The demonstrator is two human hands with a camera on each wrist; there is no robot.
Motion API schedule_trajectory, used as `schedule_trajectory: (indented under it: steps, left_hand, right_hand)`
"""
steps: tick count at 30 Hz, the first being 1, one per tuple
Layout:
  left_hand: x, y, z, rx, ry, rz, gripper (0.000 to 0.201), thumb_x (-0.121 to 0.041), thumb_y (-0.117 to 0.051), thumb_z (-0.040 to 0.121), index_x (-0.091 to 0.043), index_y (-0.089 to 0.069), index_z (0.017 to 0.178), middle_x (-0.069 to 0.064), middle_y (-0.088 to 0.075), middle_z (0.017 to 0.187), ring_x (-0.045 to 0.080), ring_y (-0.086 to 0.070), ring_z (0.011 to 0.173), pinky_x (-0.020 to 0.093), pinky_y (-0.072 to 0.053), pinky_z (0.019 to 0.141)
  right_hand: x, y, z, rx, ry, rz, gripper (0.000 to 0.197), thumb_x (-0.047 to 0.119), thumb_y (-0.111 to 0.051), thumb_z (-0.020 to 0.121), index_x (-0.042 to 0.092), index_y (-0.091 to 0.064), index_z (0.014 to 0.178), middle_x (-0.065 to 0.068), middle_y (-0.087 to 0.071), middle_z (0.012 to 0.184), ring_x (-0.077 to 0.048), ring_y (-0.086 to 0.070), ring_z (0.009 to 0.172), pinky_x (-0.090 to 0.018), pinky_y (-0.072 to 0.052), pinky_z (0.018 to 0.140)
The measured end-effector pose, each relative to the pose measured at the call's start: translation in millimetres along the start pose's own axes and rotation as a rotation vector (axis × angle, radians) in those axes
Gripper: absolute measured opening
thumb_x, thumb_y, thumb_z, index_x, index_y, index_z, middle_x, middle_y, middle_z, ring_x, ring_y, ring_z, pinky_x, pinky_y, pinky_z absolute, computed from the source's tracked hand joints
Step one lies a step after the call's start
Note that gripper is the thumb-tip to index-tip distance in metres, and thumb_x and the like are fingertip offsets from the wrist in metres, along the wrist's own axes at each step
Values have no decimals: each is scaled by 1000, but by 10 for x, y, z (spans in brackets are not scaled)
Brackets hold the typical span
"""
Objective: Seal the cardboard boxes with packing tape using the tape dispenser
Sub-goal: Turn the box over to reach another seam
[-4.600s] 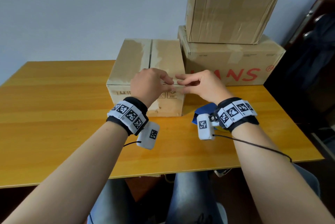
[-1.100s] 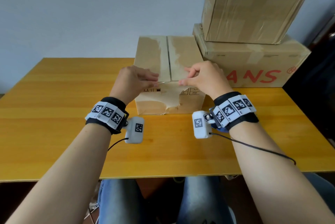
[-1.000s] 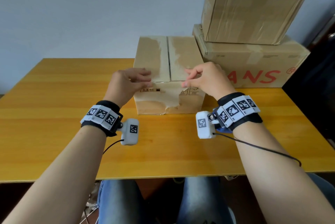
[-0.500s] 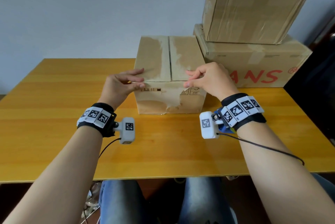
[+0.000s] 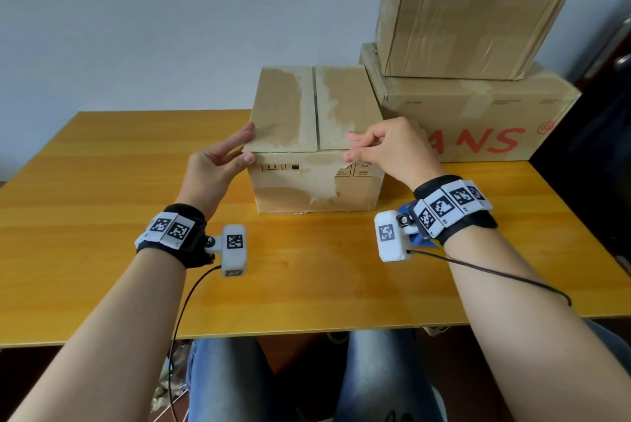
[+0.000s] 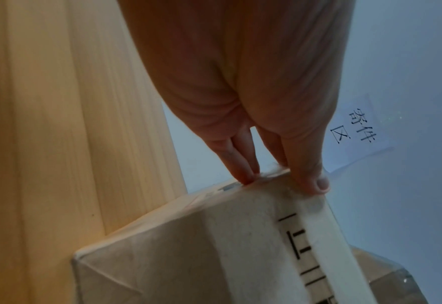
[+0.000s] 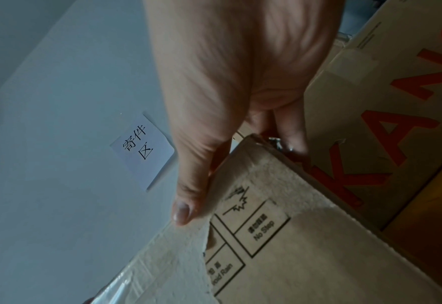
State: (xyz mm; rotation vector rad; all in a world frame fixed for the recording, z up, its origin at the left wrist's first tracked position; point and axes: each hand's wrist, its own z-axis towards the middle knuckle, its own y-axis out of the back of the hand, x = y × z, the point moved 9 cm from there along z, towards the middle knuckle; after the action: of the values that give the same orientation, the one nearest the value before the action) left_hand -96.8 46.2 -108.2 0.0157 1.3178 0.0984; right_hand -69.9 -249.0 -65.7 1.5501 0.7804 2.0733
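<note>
Small cardboard box (image 5: 316,138) is sitting mid-table on the wooden table (image 5: 102,216), flaps closed, centre seam running away from the camera and showing as a dark gap. Top surface is looking scuffed, with pale torn patches along both sides of the seam. Front face is carrying printed handling symbols and a ragged pale patch where the outer paper layer is peeled; the right wrist view is showing "No Step" and "Avoid Rain" boxes next to the tear.

Left hand (image 5: 213,167) is resting at the box's near-left top corner, fingers (image 6: 243,160) straight and fairly spread, tips touching the top edge, thumb on the front face, nothing gripped.

Right hand (image 5: 392,148) is sitting at the near-right top edge, fingers partly curled over the edge, thumb (image 7: 188,197) pressing on the front face by the torn patch; real pinch or just contact, cannot tell.

Two bigger boxes (image 5: 467,56) are standing stacked just beside the small one, far right, the lower one with red letters. A paper note with printed characters (image 7: 141,148) is sticking on the wall.
</note>
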Motion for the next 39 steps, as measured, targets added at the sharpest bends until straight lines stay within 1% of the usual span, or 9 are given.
schedule_trajectory:
  steps: [4, 8, 13, 21, 25, 28, 34, 37, 39]
  left_hand:
    - [11, 85, -48, -106, 39, 99, 61, -24, -79, 84, -15, -57, 140, -13, -67, 126, -2, -64, 112, 20, -52, 94]
    - [36, 144, -118, -253, 44, 100, 44, -32, -86, 76, -9, -72, 111, -1, -74, 106, 12, -75, 89, 35, -61, 82]
    - [84, 135, -168, -316, 39, 48, 35, -27, -84, 79, -1, -76, 102, 7, -76, 98, 17, -75, 89, 31, -61, 79]
    - [110, 51, -255, -334, 60, 18, 17, -20, -75, 89, -13, -75, 104, -7, -76, 92, 12, -74, 91, 26, -61, 76]
    - [128, 70, -263, -347, 81, 24, 21, -21, -76, 89, -8, -75, 105, -5, -76, 95, 12, -74, 92, 28, -61, 75]
    - [102, 52, -277, -352, 79, 66, 24, -23, -74, 90, -6, -75, 108, -6, -75, 96, 9, -73, 91, 29, -62, 76]
    - [8, 9, -273, -357, 94, 348, 32, -38, -66, 96, -13, -74, 115, -6, -73, 100, 13, -72, 90, 37, -61, 80]
    - [-97, -17, -280, -357, 97, 467, 36, -43, -62, 96, -16, -73, 116, -1, -74, 102, 22, -71, 93, 34, -56, 78]
    - [-177, -50, -261, -341, 99, 537, 39, -44, -58, 98, -13, -73, 117, 5, -74, 107, 22, -69, 96, 31, -51, 75]
  right_hand:
    - [-7, 10, -10, -18, -1, 13, 18, 33, -89, 72, 21, -77, 72, 21, -74, 104, 12, -68, 92, -30, -56, 94]
    - [-11, 11, -24, -37, -8, 10, 17, 34, -88, 72, 21, -77, 71, 21, -75, 103, 13, -67, 91, -28, -54, 95]
    - [-7, 6, -31, -44, -2, -3, 16, 35, -88, 73, 24, -76, 71, 21, -74, 104, 14, -66, 92, -29, -54, 96]
    - [-79, -27, -55, -74, 18, 44, 21, 47, -84, 69, 28, -77, 72, 30, -72, 101, 9, -67, 97, -50, -47, 106]
    - [-152, 58, -153, -108, -4, 239, 14, 24, -87, 75, 15, -80, 84, 12, -74, 112, 6, -68, 99, -28, -53, 99]
    - [-156, 82, -222, -138, -21, 226, 26, 27, -84, 79, 20, -79, 103, 15, -70, 121, 7, -62, 111, -20, -47, 102]
    - [-108, -5, -279, -58, -110, 46, 68, 38, -64, 97, 27, -32, 157, 8, -32, 162, -9, -27, 148, -26, -22, 116]
    - [-144, -106, -279, 17, -226, 13, 79, 42, -47, 104, 21, 3, 162, 0, -3, 169, -20, -13, 154, -39, -17, 122]
    - [-193, -114, -298, 26, -320, 58, 77, 44, -35, 107, 15, 13, 160, -8, -9, 168, -28, -20, 152, -41, -22, 119]
